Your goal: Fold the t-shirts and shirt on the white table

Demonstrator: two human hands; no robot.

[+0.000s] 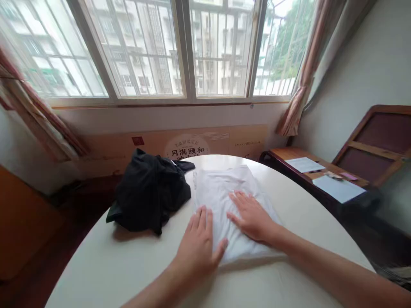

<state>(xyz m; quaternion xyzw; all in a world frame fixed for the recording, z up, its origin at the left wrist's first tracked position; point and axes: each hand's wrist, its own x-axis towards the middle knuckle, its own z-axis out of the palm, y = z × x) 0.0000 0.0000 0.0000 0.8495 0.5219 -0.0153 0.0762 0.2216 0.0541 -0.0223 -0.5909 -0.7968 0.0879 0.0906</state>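
While the left hand (195,244) and right hand (253,216) lie open and flat on the folded white cloth garment (218,192) atop the round cream desk (90,265), a crumpled black fabric garment (150,192) sits just beside it.

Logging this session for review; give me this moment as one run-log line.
left hand: flat at edge of folded white garment | right hand: flat on garment | beside: crumpled black garment | under: white table

Above the round white tabletop (96,269), our left hand (195,246) and right hand (253,218) are bare, with long slim fingers, and our forearms (330,265) are bare too.
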